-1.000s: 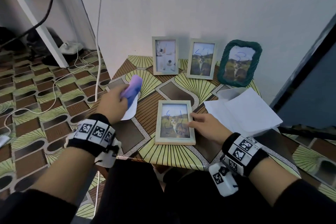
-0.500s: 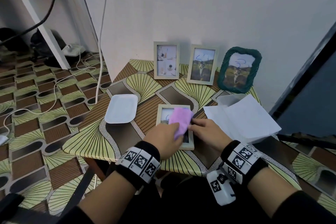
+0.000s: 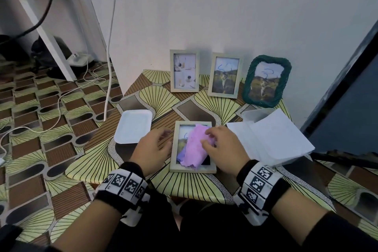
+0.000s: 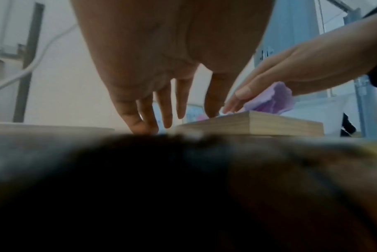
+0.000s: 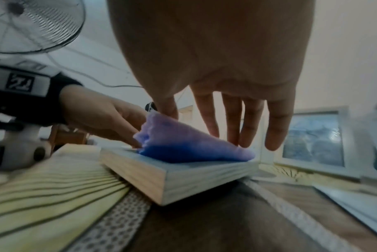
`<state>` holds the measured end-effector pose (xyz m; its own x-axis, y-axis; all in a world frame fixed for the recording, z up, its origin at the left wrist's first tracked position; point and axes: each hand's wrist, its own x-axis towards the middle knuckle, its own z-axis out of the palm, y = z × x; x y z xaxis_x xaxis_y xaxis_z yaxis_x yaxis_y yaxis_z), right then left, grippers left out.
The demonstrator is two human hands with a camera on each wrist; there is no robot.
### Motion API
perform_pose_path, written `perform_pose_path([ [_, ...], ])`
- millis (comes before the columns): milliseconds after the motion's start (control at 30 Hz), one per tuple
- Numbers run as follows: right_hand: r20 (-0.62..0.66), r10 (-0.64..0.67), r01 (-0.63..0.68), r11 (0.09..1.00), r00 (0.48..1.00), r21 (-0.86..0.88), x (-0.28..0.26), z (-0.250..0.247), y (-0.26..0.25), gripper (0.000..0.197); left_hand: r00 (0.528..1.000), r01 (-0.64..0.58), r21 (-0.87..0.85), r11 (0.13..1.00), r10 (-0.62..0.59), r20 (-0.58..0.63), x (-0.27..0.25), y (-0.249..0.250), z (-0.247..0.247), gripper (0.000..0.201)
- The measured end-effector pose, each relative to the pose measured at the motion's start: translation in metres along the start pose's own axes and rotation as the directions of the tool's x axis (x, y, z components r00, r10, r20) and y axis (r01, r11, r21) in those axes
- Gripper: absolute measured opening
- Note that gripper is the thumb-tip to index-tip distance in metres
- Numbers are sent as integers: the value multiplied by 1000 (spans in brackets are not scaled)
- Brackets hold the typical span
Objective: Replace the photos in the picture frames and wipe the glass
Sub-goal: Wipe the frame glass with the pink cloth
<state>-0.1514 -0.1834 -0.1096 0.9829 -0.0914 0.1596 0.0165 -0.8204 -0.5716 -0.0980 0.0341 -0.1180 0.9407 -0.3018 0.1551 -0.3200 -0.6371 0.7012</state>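
The right hand (image 3: 223, 149) has released, straight fingers (image 5: 234, 129) pressing the purple cloth (image 3: 195, 146) onto the flat wooden frame (image 3: 192, 170), mid-counter near its 6 o'clock edge. The left hand (image 3: 152, 149), fingers (image 4: 168, 109) extended and grasping nothing, touches the frame's 9 o'clock side. A white tray (image 3: 134, 126) lies at 10 o'clock, white papers (image 3: 274, 139) at 3, three upright frames (image 3: 224, 74) at 12.

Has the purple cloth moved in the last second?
Yes. The purple cloth went from above the white tray, held in the left hand, rightward onto the flat frame; the right hand now touches it.
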Motion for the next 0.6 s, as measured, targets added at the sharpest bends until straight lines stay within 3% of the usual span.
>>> perform_pose_path([
  [100, 160, -43, 101, 921, 986, -375, 8, 4, -11, 52, 970, -115, 223, 968, 60, 236, 8, -2, 4, 51],
  [167, 234, -40, 147, 875, 971, -460, 15, 7, -17, 63, 916, -177, 343, 923, 26, 401, 13, 0, 4, 64],
  [267, 369, -46, 223, 862, 928, -455, 24, 13, -20, 70, 829, -224, 427, 876, -59, 556, 20, 1, -1, 77],
  [333, 428, -61, 259, 869, 902, -421, 26, 16, -17, 59, 782, -257, 433, 864, -77, 619, 24, 0, -7, 86],
  [467, 397, -141, 285, 899, 907, -332, 26, 18, -8, 45, 768, -326, 406, 854, -11, 640, 39, -4, -17, 102],
  [600, 318, -194, 274, 934, 928, -230, 28, 17, -2, 53, 762, -378, 394, 838, 41, 646, 47, -8, -10, 117],
])
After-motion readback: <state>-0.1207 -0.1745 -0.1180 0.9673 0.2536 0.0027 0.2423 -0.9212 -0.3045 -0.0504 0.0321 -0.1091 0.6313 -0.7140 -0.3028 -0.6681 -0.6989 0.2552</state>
